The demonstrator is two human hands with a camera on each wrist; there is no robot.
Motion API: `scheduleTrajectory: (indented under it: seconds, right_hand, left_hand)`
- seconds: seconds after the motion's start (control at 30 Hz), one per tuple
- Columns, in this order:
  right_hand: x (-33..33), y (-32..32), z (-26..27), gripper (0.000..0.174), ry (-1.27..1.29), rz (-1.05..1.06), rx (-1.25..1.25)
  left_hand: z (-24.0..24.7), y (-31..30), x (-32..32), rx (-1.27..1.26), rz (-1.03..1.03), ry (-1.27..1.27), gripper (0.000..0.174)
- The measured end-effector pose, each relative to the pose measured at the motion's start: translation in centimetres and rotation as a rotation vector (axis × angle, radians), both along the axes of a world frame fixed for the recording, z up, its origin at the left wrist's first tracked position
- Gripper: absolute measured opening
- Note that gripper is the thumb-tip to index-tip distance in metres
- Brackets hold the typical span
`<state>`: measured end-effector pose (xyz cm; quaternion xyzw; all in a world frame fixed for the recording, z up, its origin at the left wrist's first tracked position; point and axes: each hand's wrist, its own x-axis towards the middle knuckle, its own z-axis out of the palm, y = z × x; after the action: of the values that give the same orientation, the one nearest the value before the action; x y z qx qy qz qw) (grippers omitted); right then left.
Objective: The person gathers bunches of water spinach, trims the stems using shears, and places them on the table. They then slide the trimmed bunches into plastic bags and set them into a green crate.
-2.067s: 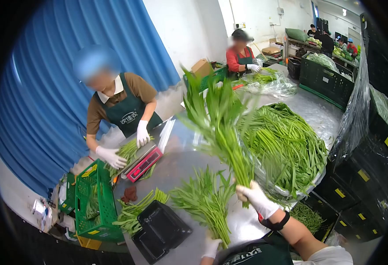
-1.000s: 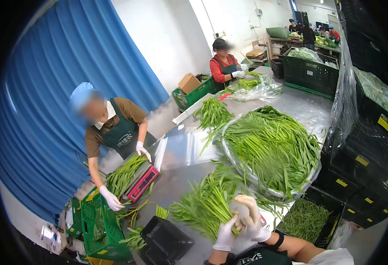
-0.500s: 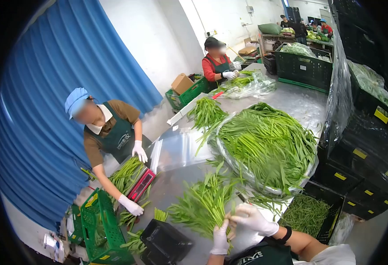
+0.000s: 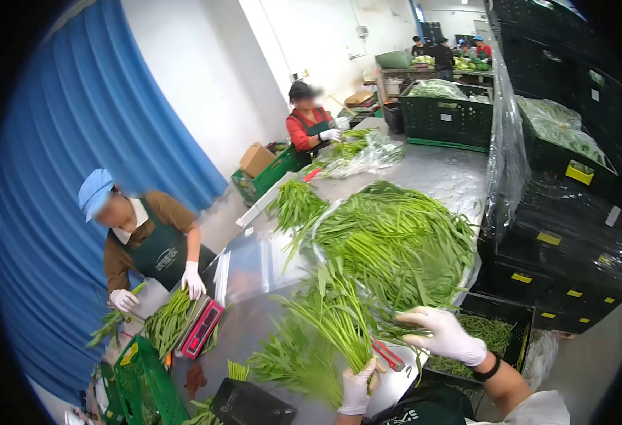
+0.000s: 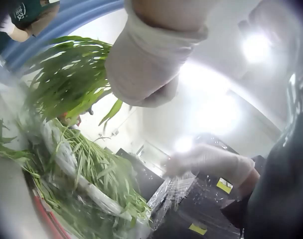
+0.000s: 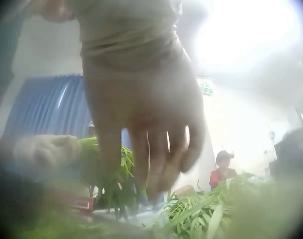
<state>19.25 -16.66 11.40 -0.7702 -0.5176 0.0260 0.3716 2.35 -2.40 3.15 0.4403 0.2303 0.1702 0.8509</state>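
Observation:
My gloved left hand [image 4: 357,391] grips the stem ends of a bunch of water spinach [image 4: 333,312], leaves fanned out over the table. The left wrist view shows that glove [image 5: 141,74] curled, with the leaves [image 5: 72,74] beyond it. To its right, my gloved right hand [image 4: 447,336] is apart from the bunch, palm down with fingers stretched; the right wrist view shows this hand [image 6: 146,114] with nothing held. Between the hands lies a red utility knife [image 4: 389,355]. More water spinach [image 4: 293,358] lies left of the bunch, beside the big bagged heap [image 4: 403,244].
A black plastic tray [image 4: 250,405] sits at the table's near left. Across the table a person in a blue cap [image 4: 97,193] works by a red scale [image 4: 201,329]. Black crates [image 4: 537,262] stack at right; a crate of cut greens [image 4: 498,324] stands below the table edge.
The right hand first held up a bunch, then brought it to the left hand, where both hands worked at its stems. Now the left alone holds it, and the right has drawn away rightward.

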Motion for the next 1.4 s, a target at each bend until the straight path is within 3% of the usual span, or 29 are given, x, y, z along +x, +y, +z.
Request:
scheduleTrajectory:
  seconds: [0.03,0.1,0.17,0.23,0.37,0.4,0.43,0.5,0.53,0.63,0.67,0.73,0.77,0.83,0.9,0.97,1.07,1.2,1.3,1.37,1.4]
  right_hand:
    - [-0.5,1.4,0.4,0.045,0.047,-0.005,0.170]
    - [-0.8,3.8,1.0,0.047,-0.090,-0.029,0.250]
    - [-1.3,5.2,1.2,0.050,-0.089,-0.018,0.255]
    - [-1.7,6.2,1.6,0.046,-0.243,-0.081,0.080]
    - [-1.4,6.8,-0.1,0.020,-0.219,-0.075,0.174]
    - [-1.5,6.8,-0.3,0.012,-0.226,-0.053,0.292]
    - [-1.8,6.7,-0.7,0.012,-0.223,-0.044,0.293]
    - [-3.0,6.2,-1.7,0.009,-0.255,0.137,0.421]
    - [-3.3,5.2,-1.8,0.009,-0.215,0.330,0.308]
    - [-3.5,3.3,-0.9,0.012,0.511,0.860,0.287]
    - [-3.4,3.0,0.0,0.012,0.514,0.863,0.283]
    - [-3.5,3.1,1.5,0.014,0.458,0.435,0.117]
    - [-3.6,4.6,-0.1,0.023,0.041,0.239,0.156]
    - [-3.6,6.7,0.6,0.030,-0.178,0.105,0.171]
    - [-3.8,7.4,-0.5,0.033,-0.208,0.104,0.158]
    - [-3.8,7.8,-1.0,0.035,-0.235,0.114,0.142]
    - [-3.9,8.1,-1.5,0.032,-0.259,0.079,0.093]
    - [-3.8,8.6,-2.4,0.021,-0.301,0.120,0.102]
    - [-4.2,7.9,-2.4,0.015,-0.440,0.193,0.072]
    - [-4.7,6.4,-3.3,0.013,-0.152,0.646,0.165]
    - [-4.5,4.9,-2.1,0.018,0.175,0.841,0.094]
  left_hand:
    - [0.2,-0.4,0.1,0.069,-0.003,0.037,0.016]
    - [0.6,-0.5,0.0,0.070,-0.004,0.066,0.015]
    - [0.5,-0.4,-0.3,0.137,-0.010,0.126,0.015]
    - [0.6,-0.6,-0.4,0.183,0.018,0.141,0.015]
    - [0.8,-0.7,-0.7,0.234,0.073,0.185,0.015]
    - [0.9,-0.7,-0.6,0.233,0.084,0.188,0.015]
    - [1.3,-0.6,-0.5,0.206,0.118,0.178,0.013]
    - [1.1,-0.3,-0.6,0.178,0.156,0.167,0.011]
    - [0.3,0.1,-0.6,0.122,0.178,0.130,0.010]
    - [1.3,0.2,-0.1,0.115,0.228,0.102,0.008]
    - [1.8,0.0,0.0,0.162,0.248,0.115,0.006]
    - [0.4,0.1,-0.2,0.169,0.211,0.130,0.006]
    - [0.0,0.1,-0.2,0.181,0.171,0.142,0.006]
    - [0.6,-0.4,-0.1,0.221,0.164,0.151,0.007]
    - [0.6,-0.6,0.2,0.262,0.164,0.159,0.008]
    - [0.4,-0.6,0.4,0.236,0.313,0.118,0.010]
    - [1.8,-0.1,-0.2,0.224,0.222,0.115,0.009]
    - [0.7,0.1,-0.3,0.295,0.262,0.177,0.008]
    - [0.2,0.7,-0.4,0.259,0.215,0.241,0.010]
    - [-2.1,1.4,0.1,0.251,0.316,0.016,0.013]
    - [-1.9,1.9,-0.1,0.464,0.311,0.052,0.019]
